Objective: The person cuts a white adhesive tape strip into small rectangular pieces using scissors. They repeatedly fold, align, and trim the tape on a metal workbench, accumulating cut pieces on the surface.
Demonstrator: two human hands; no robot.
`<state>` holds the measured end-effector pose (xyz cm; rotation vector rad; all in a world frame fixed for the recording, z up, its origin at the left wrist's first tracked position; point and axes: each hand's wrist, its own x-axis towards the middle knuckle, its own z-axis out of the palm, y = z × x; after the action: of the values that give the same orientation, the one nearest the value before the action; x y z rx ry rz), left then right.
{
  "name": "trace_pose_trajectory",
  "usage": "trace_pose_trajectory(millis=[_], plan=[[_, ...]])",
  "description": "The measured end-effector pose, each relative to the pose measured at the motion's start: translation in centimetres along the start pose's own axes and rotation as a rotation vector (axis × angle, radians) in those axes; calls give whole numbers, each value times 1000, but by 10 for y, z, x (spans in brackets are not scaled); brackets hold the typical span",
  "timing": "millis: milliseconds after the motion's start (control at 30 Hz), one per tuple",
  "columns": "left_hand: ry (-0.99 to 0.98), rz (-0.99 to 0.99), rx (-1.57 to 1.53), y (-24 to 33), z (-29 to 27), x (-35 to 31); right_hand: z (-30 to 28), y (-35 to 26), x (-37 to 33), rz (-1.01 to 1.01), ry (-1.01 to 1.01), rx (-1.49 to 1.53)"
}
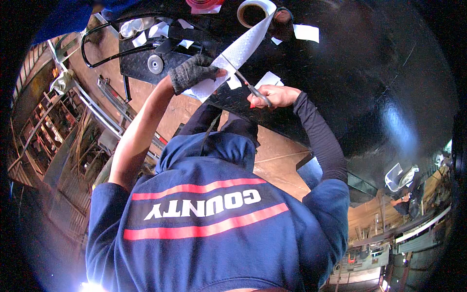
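Observation:
My left hand [192, 72], in a dark knitted glove, pinches the free end of a strip of white textured tape [239, 48]. The strip runs up and to the right to its roll [253, 10] lying on a black metal surface [379, 87]. My right hand [275, 95] is bare and grips a pair of scissors [249, 85]. The blades reach up and left across the strip, just right of my left fingers. Both forearms rise from a blue hooded top with red stripes that fills the lower middle of the view.
Several cut white tape pieces [306, 33] lie on the black surface near the roll. A black cable [104, 57] and a round metal disc [155, 63] sit at the upper left. Racks and shelving [48, 126] stand at the left; another person's hand [399, 200] shows far right.

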<state>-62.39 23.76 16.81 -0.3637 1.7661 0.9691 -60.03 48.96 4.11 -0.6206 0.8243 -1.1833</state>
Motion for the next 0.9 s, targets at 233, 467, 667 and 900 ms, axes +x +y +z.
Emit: trace_pose_trajectory(millis=[233, 467, 667, 900], plan=[[-39, -30, -241, -5, 5, 2, -7, 2, 4, -21, -36, -27], [-11, 26, -177, -6, 7, 4, -5, -2, 2, 36, -35, -49], [0, 10, -161, -7, 8, 7, -5, -16, -3, 61, -10, -114], [4, 21, -169, 0, 6, 3, -4, -21, -7, 87, 22, -138]])
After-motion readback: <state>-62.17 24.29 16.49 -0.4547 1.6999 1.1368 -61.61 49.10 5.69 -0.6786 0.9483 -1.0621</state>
